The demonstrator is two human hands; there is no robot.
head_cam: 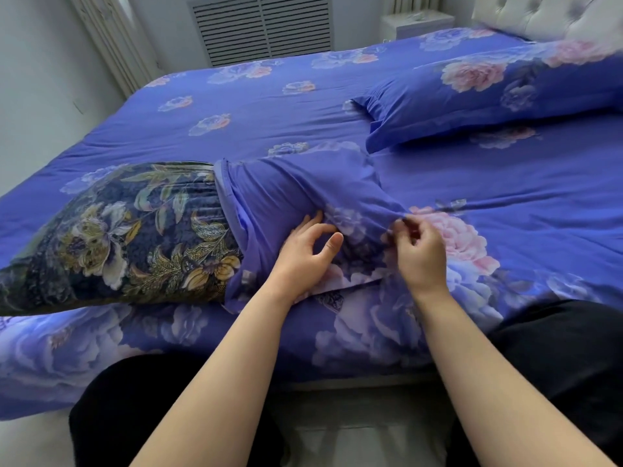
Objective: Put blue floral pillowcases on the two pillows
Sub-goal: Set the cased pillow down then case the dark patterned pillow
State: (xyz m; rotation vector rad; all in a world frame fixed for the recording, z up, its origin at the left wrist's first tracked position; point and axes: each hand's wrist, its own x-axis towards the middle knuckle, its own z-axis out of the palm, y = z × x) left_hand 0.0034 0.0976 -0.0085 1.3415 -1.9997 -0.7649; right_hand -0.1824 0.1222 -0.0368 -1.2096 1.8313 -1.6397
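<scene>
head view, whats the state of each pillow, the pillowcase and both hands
near pillow: partly inside the pillowcase, dark floral end sticking out
pillowcase: bunched over one end of the near pillow
far pillow: fully covered, lying on the bed
left hand: resting on the pillowcase, fingers curled
right hand: pinching the pillowcase

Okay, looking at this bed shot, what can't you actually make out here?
Head view only:
- The dark floral pillow: its right part is hidden inside the blue pillowcase.
- The finished pillow: cut off by the right edge and blurred.
- Right hand: its fingertips are blurred, so its pinch on the fabric is unclear.
- Left hand: its fingertips sink into folds.
</scene>
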